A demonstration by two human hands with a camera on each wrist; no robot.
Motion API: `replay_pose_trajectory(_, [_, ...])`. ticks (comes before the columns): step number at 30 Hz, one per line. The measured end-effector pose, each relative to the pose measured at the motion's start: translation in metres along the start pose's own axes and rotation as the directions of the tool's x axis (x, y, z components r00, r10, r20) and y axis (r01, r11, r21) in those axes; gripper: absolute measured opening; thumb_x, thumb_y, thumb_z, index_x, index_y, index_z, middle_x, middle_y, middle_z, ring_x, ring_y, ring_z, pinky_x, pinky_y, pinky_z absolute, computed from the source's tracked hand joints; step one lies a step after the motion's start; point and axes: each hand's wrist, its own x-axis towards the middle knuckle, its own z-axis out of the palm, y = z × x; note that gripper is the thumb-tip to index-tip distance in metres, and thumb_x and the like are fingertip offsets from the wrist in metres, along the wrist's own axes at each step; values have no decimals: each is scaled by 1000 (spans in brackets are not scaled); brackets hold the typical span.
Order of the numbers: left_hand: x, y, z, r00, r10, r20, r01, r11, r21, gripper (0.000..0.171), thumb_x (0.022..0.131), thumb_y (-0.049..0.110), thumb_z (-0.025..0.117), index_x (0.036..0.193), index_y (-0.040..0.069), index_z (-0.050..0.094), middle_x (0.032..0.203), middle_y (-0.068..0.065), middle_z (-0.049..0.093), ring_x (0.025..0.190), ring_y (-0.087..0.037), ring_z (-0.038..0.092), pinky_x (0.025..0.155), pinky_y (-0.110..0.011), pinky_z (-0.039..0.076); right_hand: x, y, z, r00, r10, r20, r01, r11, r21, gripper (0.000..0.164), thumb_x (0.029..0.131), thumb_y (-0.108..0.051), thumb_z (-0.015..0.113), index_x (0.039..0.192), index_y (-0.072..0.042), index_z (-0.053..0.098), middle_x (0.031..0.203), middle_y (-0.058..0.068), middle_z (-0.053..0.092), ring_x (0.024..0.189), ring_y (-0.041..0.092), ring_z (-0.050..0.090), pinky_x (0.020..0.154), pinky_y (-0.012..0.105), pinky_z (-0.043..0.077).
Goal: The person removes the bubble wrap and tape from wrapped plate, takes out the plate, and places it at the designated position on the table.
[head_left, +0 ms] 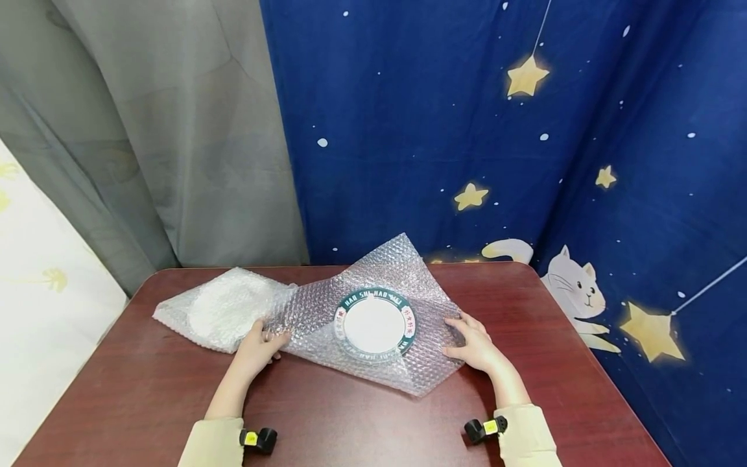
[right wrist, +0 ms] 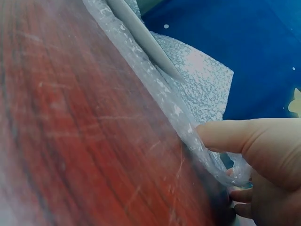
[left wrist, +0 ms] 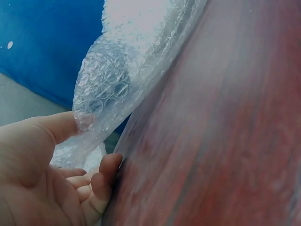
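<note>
A round white plate [head_left: 375, 324] with a green lettered rim lies on a sheet of bubble wrap [head_left: 403, 269]. One flap of the sheet is folded over the plate's near part. At the sheet's left end my left hand [head_left: 254, 351] holds the wrap, thumb on top and fingers below in the left wrist view. My right hand [head_left: 482, 349] grips the right edge between its thumb and fingers. In the right wrist view the plate's rim [right wrist: 146, 40] shows just past the wrap's edge.
A second bubble-wrapped bundle [head_left: 224, 305], whitish inside, lies at the left beside my left hand. All this is on a dark red wooden table [head_left: 350, 421]. Grey and blue curtains [head_left: 408, 130] hang right behind its far edge.
</note>
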Motion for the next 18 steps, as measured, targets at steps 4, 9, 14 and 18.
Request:
replay_pose_trajectory(4, [-2,-2,-2,1000,-10,18,10,999,-31,85,89,19,68,144,-14,12,73,-7,60,64,-19,61,57,-30,48,-2,4,0,1000,-17,-2,17,1000,-7,67,78,-27,78,136,-4,52,149,31,24,134,51,18,99,70,18])
replay_pose_trajectory(9, [-7,-5,-6,999,-4,51,8,997,-80,94,88,15,70,147,-11,3,83,-10,62,67,-19,58,59,-29,48,-5,8,-1,999,-37,-9,37,999,-21,70,77,-32,79,135,-4,52,148,30,26,133,51,19,98,71,18])
replay_pose_trajectory(14, [-12,-7,-10,995,39,87,-30,993,-111,103,86,12,72,148,-7,-7,96,-16,59,70,-16,59,63,-28,47,-6,9,-1,999,-42,-10,42,999,-34,71,77,-35,79,135,-4,53,148,30,26,133,51,20,98,71,18])
replay_pose_trajectory(18, [-14,-9,-11,991,74,107,-61,991,-119,111,85,12,74,149,-1,-15,109,-24,54,73,-17,62,67,-27,48,-7,9,-1,999,-45,-8,45,999,-28,71,76,-36,79,135,-5,53,148,29,27,133,50,20,98,71,19])
